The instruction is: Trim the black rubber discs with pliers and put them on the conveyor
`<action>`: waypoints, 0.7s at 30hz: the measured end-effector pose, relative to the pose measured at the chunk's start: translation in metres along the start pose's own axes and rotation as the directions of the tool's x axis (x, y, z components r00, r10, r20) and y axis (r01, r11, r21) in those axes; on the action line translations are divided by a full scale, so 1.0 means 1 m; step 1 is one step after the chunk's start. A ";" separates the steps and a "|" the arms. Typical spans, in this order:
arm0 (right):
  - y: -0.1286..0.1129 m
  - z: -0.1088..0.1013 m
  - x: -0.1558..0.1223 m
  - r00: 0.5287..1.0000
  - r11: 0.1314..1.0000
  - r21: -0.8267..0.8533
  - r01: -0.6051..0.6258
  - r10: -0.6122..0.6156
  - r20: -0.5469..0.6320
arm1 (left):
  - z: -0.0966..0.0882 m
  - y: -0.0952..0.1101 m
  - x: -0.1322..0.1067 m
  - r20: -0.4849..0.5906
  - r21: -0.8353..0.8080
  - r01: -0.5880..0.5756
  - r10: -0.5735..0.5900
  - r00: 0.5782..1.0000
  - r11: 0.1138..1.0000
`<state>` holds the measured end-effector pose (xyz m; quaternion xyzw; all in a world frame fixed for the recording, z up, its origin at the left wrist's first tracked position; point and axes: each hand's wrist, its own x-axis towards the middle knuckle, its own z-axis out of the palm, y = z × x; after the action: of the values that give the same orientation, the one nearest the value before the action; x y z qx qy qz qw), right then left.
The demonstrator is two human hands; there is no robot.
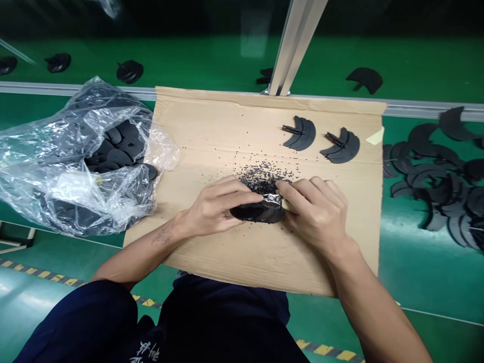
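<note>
- Two hands, both mine, meet over one black curved piece [249, 213], low and central on the cardboard sheet [204, 126]; I cannot tell whether it rests on the sheet or is lifted just off it.
- My left hand [217, 205] is closed over the top of that piece, its fingers wrapped across and clamped on it from the left.
- My right hand [313, 214] is pinched together on a small tool [282, 201] with a glinting metal part and a pale end, set against the right end of the piece; my fingers hide too much of it to tell its exact kind.
- Black crumbs [260, 180] lie heaped just above my hands and scatter thinly over the cardboard.
- Two more black curved pieces [300, 133], each with a thin dark stem, lie side by side on the upper right of the sheet, near a strip of pale tape [375, 136] at its edge.
- On my left, a clear plastic bag [49, 171] of black pieces slumps against the sheet.
- On my right, a heap of black curved pieces [434, 184] lies on the green workbench [416, 292].
- Beyond the sheet, an aluminium rail [56, 89] crosses the bench beside an aluminium post [295, 45], with black pieces [130, 71] spaced out further on.
- My dark trousers [227, 322] fill the bottom of the view.
</note>
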<state>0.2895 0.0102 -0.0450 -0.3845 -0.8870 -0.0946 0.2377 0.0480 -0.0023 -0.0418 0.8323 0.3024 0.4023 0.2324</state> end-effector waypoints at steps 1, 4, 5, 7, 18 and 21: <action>0.000 0.000 0.000 1.000 1.000 -0.008 0.003 -0.003 0.000 | 0.000 0.000 0.000 0.006 0.008 -0.001 0.000 1.000 1.000; 0.001 0.000 0.001 1.000 0.999 -0.023 0.023 -0.023 -0.002 | 0.000 -0.001 0.000 0.040 0.052 -0.003 0.001 0.999 0.999; 0.001 0.001 0.001 1.000 0.999 -0.025 0.029 -0.029 0.000 | 0.001 -0.002 -0.001 0.056 0.078 -0.009 0.004 0.998 0.997; 0.002 0.002 0.000 1.000 1.000 -0.022 0.022 -0.022 0.002 | 0.000 -0.001 -0.001 0.102 0.147 -0.020 0.005 0.995 0.989; 0.008 0.003 -0.001 0.995 0.986 0.151 -0.068 0.078 -0.056 | -0.088 -0.014 0.049 0.222 0.426 0.139 -0.252 0.942 0.894; 0.006 0.003 -0.002 0.997 0.987 0.150 -0.055 0.064 -0.054 | -0.107 -0.063 0.088 0.163 0.642 0.104 -0.268 0.950 0.760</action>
<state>0.2944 0.0140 -0.0484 -0.3890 -0.8723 -0.0323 0.2944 -0.0158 0.1184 0.0257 0.8705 0.4691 0.1477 0.0172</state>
